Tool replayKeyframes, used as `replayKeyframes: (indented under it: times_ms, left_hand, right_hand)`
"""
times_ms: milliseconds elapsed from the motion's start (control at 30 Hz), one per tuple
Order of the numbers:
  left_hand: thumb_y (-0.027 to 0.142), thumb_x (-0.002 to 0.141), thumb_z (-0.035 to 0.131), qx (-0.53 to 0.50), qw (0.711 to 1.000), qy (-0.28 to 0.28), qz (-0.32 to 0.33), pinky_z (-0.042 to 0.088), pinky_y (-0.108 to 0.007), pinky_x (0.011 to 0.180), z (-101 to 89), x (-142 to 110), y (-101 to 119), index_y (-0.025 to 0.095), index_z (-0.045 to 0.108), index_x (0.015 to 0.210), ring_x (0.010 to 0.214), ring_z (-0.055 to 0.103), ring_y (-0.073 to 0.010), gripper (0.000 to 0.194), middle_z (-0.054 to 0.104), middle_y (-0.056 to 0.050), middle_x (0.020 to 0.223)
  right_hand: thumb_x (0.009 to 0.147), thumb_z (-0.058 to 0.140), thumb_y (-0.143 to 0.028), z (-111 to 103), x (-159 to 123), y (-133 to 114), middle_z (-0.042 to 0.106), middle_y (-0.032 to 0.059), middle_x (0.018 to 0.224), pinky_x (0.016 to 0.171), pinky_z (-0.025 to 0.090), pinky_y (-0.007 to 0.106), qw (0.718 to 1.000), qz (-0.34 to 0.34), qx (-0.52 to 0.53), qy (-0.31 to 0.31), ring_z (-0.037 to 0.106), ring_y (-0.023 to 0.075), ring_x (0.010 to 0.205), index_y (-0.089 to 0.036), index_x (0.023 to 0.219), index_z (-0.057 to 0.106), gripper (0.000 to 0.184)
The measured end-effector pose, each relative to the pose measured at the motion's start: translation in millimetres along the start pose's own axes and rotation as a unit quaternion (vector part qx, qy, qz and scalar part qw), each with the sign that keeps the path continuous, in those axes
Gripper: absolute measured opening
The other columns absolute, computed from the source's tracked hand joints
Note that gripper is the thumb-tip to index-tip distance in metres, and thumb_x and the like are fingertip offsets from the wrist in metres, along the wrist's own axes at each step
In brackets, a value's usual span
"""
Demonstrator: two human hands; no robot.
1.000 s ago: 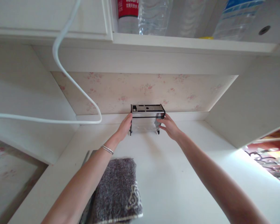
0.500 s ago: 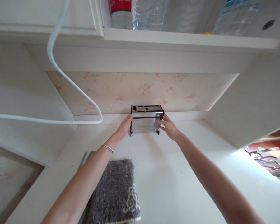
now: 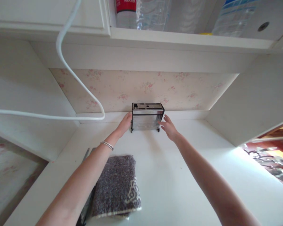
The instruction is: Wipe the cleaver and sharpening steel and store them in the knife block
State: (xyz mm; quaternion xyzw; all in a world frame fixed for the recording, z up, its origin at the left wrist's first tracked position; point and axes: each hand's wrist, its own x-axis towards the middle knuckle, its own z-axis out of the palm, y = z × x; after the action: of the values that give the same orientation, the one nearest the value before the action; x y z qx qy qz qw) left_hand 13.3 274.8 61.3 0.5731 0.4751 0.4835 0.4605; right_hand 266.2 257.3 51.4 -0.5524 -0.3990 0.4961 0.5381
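Note:
A small clear-fronted box [image 3: 145, 122] with a black frame and a slotted silver top stands upright on the white counter, close to the back wall. Beside its left edge is my left hand [image 3: 125, 123], fingers stretched along that side, at or near contact; the fingertips are partly hidden. At the opposite side my right hand [image 3: 169, 128] has its fingers spread, the thumb and fingers slightly off the frame or only just at it. A bracelet [image 3: 107, 145] circles my left wrist. Neither hand is wrapped round the box.
A folded dark grey towel [image 3: 118, 182] lies at the front left, over a dark flat item. A white cable [image 3: 85, 89] hangs across the upper left. Overhead, a shelf [image 3: 191, 39] holds plastic bottles [image 3: 153, 14]. White panels [image 3: 247, 94] flank the recess.
My right hand has loosened from the box's right side, fingers now more apart. My left hand has eased slightly outward. The box stays by the wall; the view has shifted slightly.

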Motion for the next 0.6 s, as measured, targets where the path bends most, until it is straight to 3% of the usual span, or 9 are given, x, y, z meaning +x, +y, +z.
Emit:
replayKeyframes:
  times_ms: [67, 133, 267, 367, 467, 533, 600]
  left_hand:
    - [0.046, 0.087, 0.052, 0.032, 0.999, 0.024, -0.018, 0.035, -0.041, 0.108, -10.9, -21, 2, 0.018, 0.054, 0.125, 0.128, 0.049, -0.0251, 0.048, 0.051, -0.014, 0.141]
    - [0.044, 0.083, 0.058, 0.060, 0.997, 0.037, -0.034, 0.040, -0.041, 0.104, -26.0, -55, 4, 0.018, 0.058, 0.119, 0.116, 0.058, -0.0254, 0.044, 0.059, -0.013, 0.130]
    - [0.052, 0.084, 0.055, 0.144, 0.986, 0.054, -0.072, 0.047, -0.038, 0.091, -64.5, -149, -2, 0.022, 0.063, 0.106, 0.094, 0.066, -0.0243, 0.038, 0.069, -0.007, 0.107]
    - [0.056, 0.085, 0.050, 0.246, 0.956, 0.097, -0.125, 0.049, -0.033, 0.087, -95.3, -224, -25, 0.026, 0.063, 0.104, 0.094, 0.067, -0.0230, 0.038, 0.071, -0.004, 0.103]
    - [0.058, 0.081, 0.049, 0.323, 0.914, 0.152, -0.193, 0.051, -0.032, 0.075, -119.2, -287, -56, 0.027, 0.063, 0.097, 0.081, 0.069, -0.0237, 0.038, 0.073, -0.003, 0.088]
    - [0.055, 0.079, 0.049, 0.380, 0.881, 0.188, -0.209, 0.051, -0.033, 0.069, -126.4, -315, -74, 0.027, 0.062, 0.094, 0.074, 0.069, -0.0245, 0.034, 0.073, -0.003, 0.083]
    - [0.051, 0.079, 0.047, 0.413, 0.866, 0.187, -0.209, 0.051, -0.034, 0.068, -125.8, -332, -85, 0.027, 0.061, 0.093, 0.075, 0.070, -0.0250, 0.031, 0.074, -0.005, 0.086]
  right_hand:
    - [0.060, 0.074, -0.025, -3, -13, 10, 0.044, 0.0046, 0.146, 0.103, 0.039, 0.044, 0.999, 0.030, -0.003, 0.015, 0.043, 0.0252, 0.131, -0.034, 0.125, 0.049, 0.071]
    - [0.064, 0.073, -0.028, -5, -37, 23, 0.052, 0.0069, 0.137, 0.097, 0.046, 0.044, 0.997, 0.070, 0.005, -0.007, 0.052, 0.0251, 0.121, -0.030, 0.119, 0.054, 0.058]
    - [0.069, 0.073, -0.033, 1, -102, 56, 0.065, 0.0114, 0.116, 0.082, 0.054, 0.045, 0.981, 0.168, 0.027, -0.092, 0.064, 0.0260, 0.102, -0.023, 0.106, 0.063, 0.040]
    - [0.071, 0.075, -0.034, 14, -148, 78, 0.063, 0.0113, 0.123, 0.082, 0.054, 0.044, 0.949, 0.268, 0.080, -0.146, 0.063, 0.0257, 0.107, -0.023, 0.111, 0.061, 0.043]
    - [0.074, 0.075, -0.035, 34, -178, 89, 0.060, 0.0104, 0.128, 0.081, 0.054, 0.041, 0.919, 0.333, 0.130, -0.165, 0.061, 0.0253, 0.112, -0.024, 0.116, 0.057, 0.047]
    - [0.074, 0.074, -0.036, 48, -190, 92, 0.064, 0.0095, 0.122, 0.077, 0.054, 0.037, 0.911, 0.344, 0.136, -0.181, 0.062, 0.0242, 0.108, -0.023, 0.114, 0.058, 0.044]
    - [0.074, 0.074, -0.037, 62, -197, 94, 0.068, 0.0085, 0.113, 0.072, 0.053, 0.032, 0.911, 0.337, 0.123, -0.204, 0.064, 0.0218, 0.100, -0.021, 0.109, 0.062, 0.040]
